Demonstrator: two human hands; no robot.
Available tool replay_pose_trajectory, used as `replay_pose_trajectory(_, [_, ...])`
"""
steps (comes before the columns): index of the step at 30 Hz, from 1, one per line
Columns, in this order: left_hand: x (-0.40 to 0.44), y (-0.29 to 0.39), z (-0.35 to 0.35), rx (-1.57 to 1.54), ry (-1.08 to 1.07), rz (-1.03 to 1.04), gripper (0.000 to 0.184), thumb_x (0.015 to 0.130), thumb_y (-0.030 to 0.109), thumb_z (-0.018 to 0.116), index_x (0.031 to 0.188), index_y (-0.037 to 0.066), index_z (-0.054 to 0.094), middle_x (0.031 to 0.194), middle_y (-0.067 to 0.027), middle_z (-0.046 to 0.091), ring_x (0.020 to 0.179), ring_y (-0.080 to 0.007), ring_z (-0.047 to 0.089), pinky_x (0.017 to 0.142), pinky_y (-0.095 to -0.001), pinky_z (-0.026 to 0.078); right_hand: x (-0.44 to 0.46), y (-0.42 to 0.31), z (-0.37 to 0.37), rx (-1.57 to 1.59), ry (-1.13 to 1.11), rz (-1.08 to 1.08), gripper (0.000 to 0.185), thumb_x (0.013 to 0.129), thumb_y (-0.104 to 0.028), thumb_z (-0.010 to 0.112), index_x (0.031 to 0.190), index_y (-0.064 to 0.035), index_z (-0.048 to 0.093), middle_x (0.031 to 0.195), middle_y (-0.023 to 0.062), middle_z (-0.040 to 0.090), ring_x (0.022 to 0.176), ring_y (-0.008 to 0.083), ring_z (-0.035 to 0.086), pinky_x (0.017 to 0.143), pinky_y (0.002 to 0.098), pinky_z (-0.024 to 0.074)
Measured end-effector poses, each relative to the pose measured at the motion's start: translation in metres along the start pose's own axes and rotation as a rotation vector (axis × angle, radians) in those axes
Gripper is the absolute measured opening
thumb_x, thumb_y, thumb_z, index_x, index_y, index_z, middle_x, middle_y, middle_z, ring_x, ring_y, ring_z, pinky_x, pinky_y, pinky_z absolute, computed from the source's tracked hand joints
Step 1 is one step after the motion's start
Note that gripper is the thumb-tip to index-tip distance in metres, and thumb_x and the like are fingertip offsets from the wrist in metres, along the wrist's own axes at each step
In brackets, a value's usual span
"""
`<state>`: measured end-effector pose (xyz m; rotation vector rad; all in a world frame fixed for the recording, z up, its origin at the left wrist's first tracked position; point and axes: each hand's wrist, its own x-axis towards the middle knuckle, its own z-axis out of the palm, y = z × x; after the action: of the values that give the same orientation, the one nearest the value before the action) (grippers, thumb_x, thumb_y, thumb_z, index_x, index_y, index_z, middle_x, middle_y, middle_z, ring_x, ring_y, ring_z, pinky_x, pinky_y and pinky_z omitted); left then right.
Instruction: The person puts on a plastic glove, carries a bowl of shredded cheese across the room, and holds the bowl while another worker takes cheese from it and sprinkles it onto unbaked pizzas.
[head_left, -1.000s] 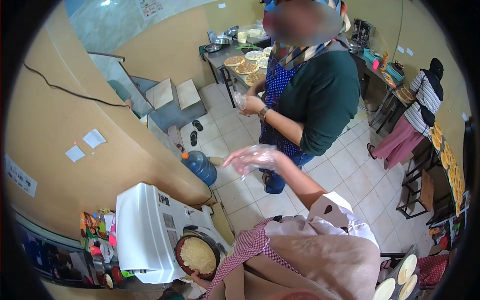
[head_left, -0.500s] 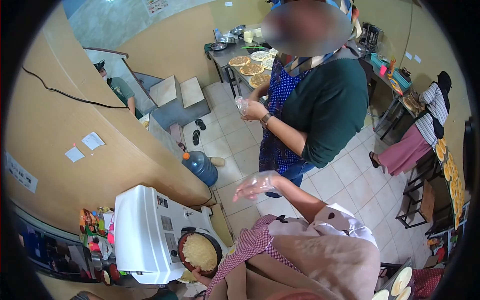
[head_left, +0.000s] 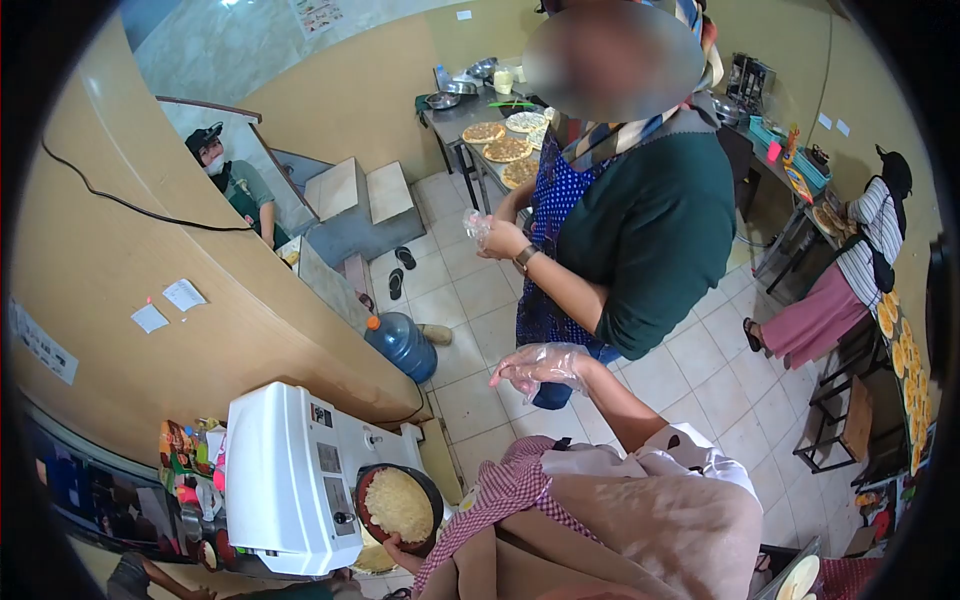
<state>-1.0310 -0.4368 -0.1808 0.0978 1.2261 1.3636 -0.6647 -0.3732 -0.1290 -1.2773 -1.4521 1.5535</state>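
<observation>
Notes [head_left: 184, 294] are stuck to the tan wall [head_left: 110, 235], and colourful packets [head_left: 183, 448] are piled below them. Beyond the wall stands a person in a dark cap [head_left: 248, 192]. Next comes a white appliance [head_left: 275, 480] with a rounded top; just beside it is a dark round bowl [head_left: 369, 512] with a reddish interior, full of pale shreds [head_left: 400, 505] that look like grated cheese. The left hand [head_left: 403, 554] grasps the bowl's near rim, fingers curled at the edge, close to a pink checked apron [head_left: 505, 490]. Farther back, a blue water jug [head_left: 402, 348] with an orange cap stands on the tiled floor [head_left: 465, 395]. Topped pizzas [head_left: 508, 150] lie on a metal table [head_left: 449, 122] at the far side. Over the tiles hangs the right hand [head_left: 541, 370] in a clear plastic glove, released, fingers loosely bent, well apart from the bowl. Beyond it stands a co-worker in a green top [head_left: 660, 230] and blue dotted apron, one plastic-gloved hand [head_left: 500, 240] at waist height. At far right are a wooden stool [head_left: 856, 420], a person in a striped top [head_left: 862, 262] and a row of round flatbreads [head_left: 905, 360].
</observation>
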Motion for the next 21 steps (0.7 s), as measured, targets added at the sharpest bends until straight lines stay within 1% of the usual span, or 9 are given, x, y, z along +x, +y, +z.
replay_pose_trajectory(4, [-0.009, -0.011, 0.007, -0.034, 0.033, 0.083, 0.062, 0.063, 0.033, 0.053, 0.119, 0.008, 0.043, 0.115, -0.0123, 0.048, 0.105, -0.0295, 0.048, 0.086, -0.0433, 0.041, 0.001, -0.003, -0.004, 0.016, -0.03, 0.026, 0.035, 0.092, -0.035, 0.043, 0.108, -0.0085, 0.058, 0.064, -0.0021, 0.045, 0.06, 0.0077, 0.044, 0.057, 0.0223, 0.0403])
replay_pose_trajectory(8, [-0.012, -0.018, 0.003, -0.032, 0.08, 0.111, 0.063, 0.063, 0.034, 0.053, 0.12, 0.009, 0.044, 0.118, -0.0126, 0.047, 0.107, -0.0295, 0.048, 0.087, -0.0438, 0.041, 0.005, 0.002, -0.008, 0.057, -0.056, 0.021, 0.033, 0.092, -0.035, 0.044, 0.108, -0.0097, 0.058, 0.067, -0.0022, 0.046, 0.062, 0.0084, 0.045, 0.06, 0.0235, 0.0429])
replay_pose_trajectory(12, [-0.012, -0.018, 0.005, -0.087, -0.001, 0.115, 0.064, 0.064, 0.034, 0.052, 0.123, 0.011, 0.043, 0.123, -0.0129, 0.044, 0.112, -0.0295, 0.046, 0.089, -0.0455, 0.041, 0.017, -0.013, 0.002, 0.028, -0.061, 0.043, 0.032, 0.092, -0.033, 0.045, 0.109, -0.0096, 0.058, 0.068, -0.0023, 0.046, 0.064, 0.0086, 0.045, 0.062, 0.0245, 0.0447])
replay_pose_trajectory(13, [-0.006, -0.02, -0.001, -0.112, -0.055, 0.126, 0.064, 0.064, 0.034, 0.052, 0.123, 0.01, 0.043, 0.122, -0.0128, 0.045, 0.111, -0.029, 0.046, 0.089, -0.0455, 0.041, 0.02, -0.014, 0.006, 0.038, -0.075, 0.045, 0.031, 0.091, -0.032, 0.046, 0.109, -0.0097, 0.058, 0.069, -0.0024, 0.046, 0.065, 0.0085, 0.045, 0.062, 0.0245, 0.045])
replay_pose_trajectory(15, [0.008, -0.034, -0.024, -0.199, -0.109, 0.179, 0.063, 0.065, 0.034, 0.052, 0.122, 0.009, 0.043, 0.121, -0.0125, 0.046, 0.111, -0.028, 0.047, 0.089, -0.0454, 0.041, 0.036, -0.012, 0.013, 0.06, -0.122, 0.025, 0.03, 0.09, -0.03, 0.047, 0.108, -0.0091, 0.058, 0.069, -0.0026, 0.046, 0.065, 0.008, 0.045, 0.063, 0.0243, 0.0452])
replay_pose_trajectory(16, [0.001, -0.037, -0.025, -0.219, -0.097, 0.209, 0.061, 0.068, 0.033, 0.05, 0.122, 0.007, 0.042, 0.12, -0.012, 0.047, 0.111, -0.027, 0.047, 0.089, -0.0441, 0.041, 0.047, -0.007, 0.017, 0.079, -0.165, 0.004, 0.03, 0.089, -0.029, 0.048, 0.108, -0.0084, 0.058, 0.069, -0.0026, 0.046, 0.065, 0.0077, 0.045, 0.062, 0.024, 0.045])
replay_pose_trajectory(17, [0.011, -0.028, -0.041, -0.252, -0.073, 0.24, 0.059, 0.07, 0.031, 0.049, 0.122, 0.005, 0.042, 0.118, -0.0116, 0.049, 0.11, -0.026, 0.048, 0.089, -0.0427, 0.042, 0.072, 0.003, 0.045, 0.089, -0.221, -0.006, 0.029, 0.089, -0.028, 0.049, 0.108, -0.0078, 0.058, 0.069, -0.0026, 0.045, 0.065, 0.0074, 0.045, 0.062, 0.0237, 0.0448])
replay_pose_trajectory(19, [0.007, -0.032, -0.049, -0.237, -0.06, 0.397, 0.055, 0.074, 0.027, 0.046, 0.121, 0.0, 0.043, 0.118, -0.0109, 0.05, 0.11, -0.0245, 0.048, 0.091, -0.0383, 0.04, 0.115, 0.007, 0.062, 0.076, -0.357, 0.089, 0.05, 0.08, -0.042, 0.058, 0.111, -0.0034, 0.056, 0.07, -0.0025, 0.047, 0.061, 0.0081, 0.046, 0.061, 0.0216, 0.0433])
replay_pose_trajectory(21, [-0.009, -0.033, -0.053, -0.436, 0.068, 0.37, 0.053, 0.076, 0.026, 0.045, 0.122, -0.001, 0.043, 0.119, -0.011, 0.05, 0.111, -0.0246, 0.047, 0.094, -0.0349, 0.036, 0.152, 0.01, 0.091, -0.048, -0.449, 0.148, 0.04, 0.085, -0.034, 0.053, 0.11, -0.0036, 0.056, 0.069, -0.0019, 0.046, 0.061, 0.008, 0.047, 0.061, 0.0218, 0.0436])
